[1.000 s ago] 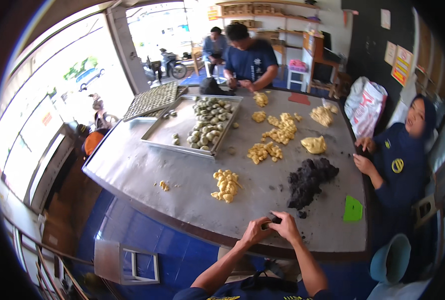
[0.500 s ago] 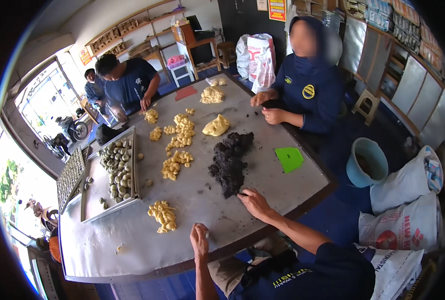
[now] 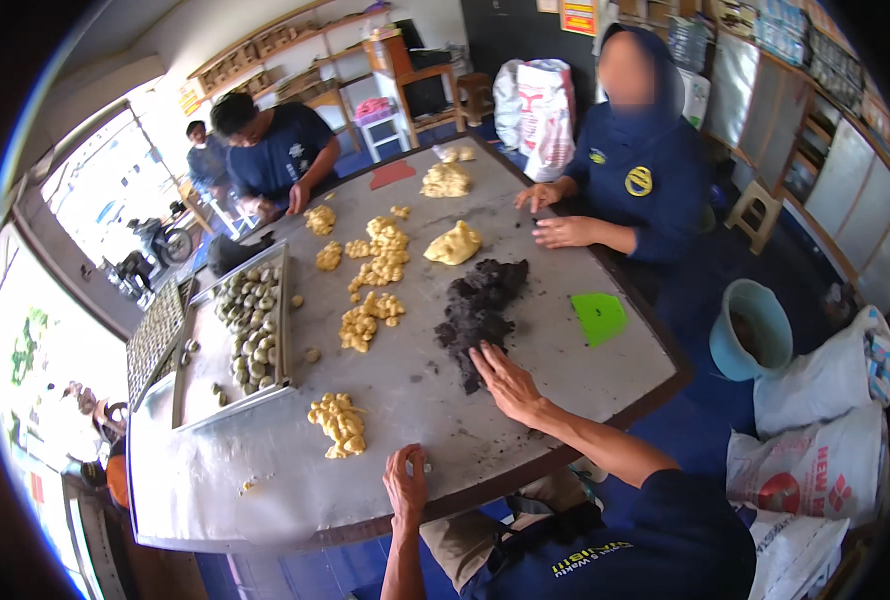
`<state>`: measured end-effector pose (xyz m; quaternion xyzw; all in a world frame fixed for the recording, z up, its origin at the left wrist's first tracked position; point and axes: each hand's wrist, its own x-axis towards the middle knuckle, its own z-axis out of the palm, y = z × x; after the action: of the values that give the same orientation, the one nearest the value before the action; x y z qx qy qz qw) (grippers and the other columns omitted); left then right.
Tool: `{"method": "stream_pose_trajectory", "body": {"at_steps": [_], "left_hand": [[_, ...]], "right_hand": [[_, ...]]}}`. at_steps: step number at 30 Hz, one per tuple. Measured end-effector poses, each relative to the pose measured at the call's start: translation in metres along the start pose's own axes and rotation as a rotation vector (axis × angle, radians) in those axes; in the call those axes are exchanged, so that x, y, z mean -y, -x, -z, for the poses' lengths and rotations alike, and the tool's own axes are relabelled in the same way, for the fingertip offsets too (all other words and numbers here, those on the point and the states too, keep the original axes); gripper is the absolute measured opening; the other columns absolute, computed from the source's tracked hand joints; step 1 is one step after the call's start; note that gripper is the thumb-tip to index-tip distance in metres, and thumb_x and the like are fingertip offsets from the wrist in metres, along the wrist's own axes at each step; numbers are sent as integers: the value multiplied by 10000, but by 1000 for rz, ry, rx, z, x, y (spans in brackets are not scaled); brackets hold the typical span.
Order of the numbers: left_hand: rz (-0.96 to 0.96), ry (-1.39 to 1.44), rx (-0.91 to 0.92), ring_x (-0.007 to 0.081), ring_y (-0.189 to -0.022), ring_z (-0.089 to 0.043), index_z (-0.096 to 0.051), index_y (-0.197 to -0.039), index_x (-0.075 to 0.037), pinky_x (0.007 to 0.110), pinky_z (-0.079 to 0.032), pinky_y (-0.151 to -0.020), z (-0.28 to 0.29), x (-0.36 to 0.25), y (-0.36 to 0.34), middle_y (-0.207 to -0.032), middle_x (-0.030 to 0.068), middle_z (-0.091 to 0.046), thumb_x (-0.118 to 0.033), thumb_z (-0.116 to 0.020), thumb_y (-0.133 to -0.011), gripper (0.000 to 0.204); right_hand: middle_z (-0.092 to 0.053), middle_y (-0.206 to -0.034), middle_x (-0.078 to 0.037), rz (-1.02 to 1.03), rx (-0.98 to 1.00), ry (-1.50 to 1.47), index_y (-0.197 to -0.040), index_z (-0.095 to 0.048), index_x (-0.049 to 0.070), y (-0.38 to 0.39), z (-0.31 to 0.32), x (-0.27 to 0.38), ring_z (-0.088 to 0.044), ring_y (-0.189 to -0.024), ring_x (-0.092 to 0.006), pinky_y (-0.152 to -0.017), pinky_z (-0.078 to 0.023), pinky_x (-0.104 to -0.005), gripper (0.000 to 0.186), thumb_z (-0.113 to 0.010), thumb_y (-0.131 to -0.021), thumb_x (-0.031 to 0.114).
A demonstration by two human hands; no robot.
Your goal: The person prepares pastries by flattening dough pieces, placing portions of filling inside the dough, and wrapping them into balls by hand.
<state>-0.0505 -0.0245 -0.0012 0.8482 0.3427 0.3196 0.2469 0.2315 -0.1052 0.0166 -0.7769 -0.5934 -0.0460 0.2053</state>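
Observation:
A heap of black, crumbly paste [image 3: 475, 312] lies on the metal-topped table [image 3: 555, 390] in front of me. My right hand [image 3: 508, 385] reaches onto its near end, fingers stretched out and fingertips touching it. By the table's near edge, my left hand [image 3: 406, 485] is curled closed; a small pale bit shows at its fingers, too little to name. Just beyond that hand sits a cluster of yellow dough pieces [image 3: 338, 425]. More yellow dough pieces [image 3: 380, 250] and a smooth yellow dough lump [image 3: 454, 243] lie farther off.
A tray [image 3: 287, 330] of round greenish balls [image 3: 250, 300] stands at the left, beside another filled tray [image 3: 155, 340]. A green sheet [image 3: 599, 319] lies at the right. Co-workers stand across the table. A blue bucket [image 3: 727, 330] and white sacks [image 3: 815, 460] are on the floor.
My right hand has moved forward from beside the black paste onto its near end, its fingers now stretched out. My left hand stays curled near the edge. The whole view has shifted slightly.

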Motion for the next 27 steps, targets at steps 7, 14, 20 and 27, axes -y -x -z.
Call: {"method": "stream_pose_trajectory", "body": {"at_steps": [7,14,20,27], "left_hand": [[277,78,-27,415,-946,-701,-580,-1154,-35,534,-542,-780,17,-8,9,-1052,229,-720,-192,-532,-1032,205],[169,-551,-50,348,-1090,-550,-558,-1111,-82,485,-410,-906,-1,2,-53,-1100,158,-595,-392,-549,-986,334],[202,-364,-76,320,-1126,-483,-602,-1195,-100,493,-370,-926,-2,28,-40,-1157,127,-550,-367,-556,-967,355],[109,-60,272,329,-1097,-618,-622,-1207,-83,469,-477,-930,45,4,30,-1146,148,-670,-331,-638,-956,353]], "right_hand": [[-433,-1456,-264,33,9,11,-1468,-406,-67,-10,-2,2,-448,-1368,-403,-1053,-519,-408,680,-652,-835,-44],[-544,-1164,-236,121,92,171,-1142,-512,-28,-34,1,11,-540,-1104,-362,-942,-488,-431,345,-679,-843,8],[-612,-1074,-195,103,98,113,-1058,-545,33,-37,6,15,-599,-1028,-344,-903,-509,-421,280,-692,-819,30],[-654,-1055,-202,30,22,21,-1110,-577,-1,9,2,13,-638,-1003,-368,-853,-552,-453,271,-632,-845,-6]]}}
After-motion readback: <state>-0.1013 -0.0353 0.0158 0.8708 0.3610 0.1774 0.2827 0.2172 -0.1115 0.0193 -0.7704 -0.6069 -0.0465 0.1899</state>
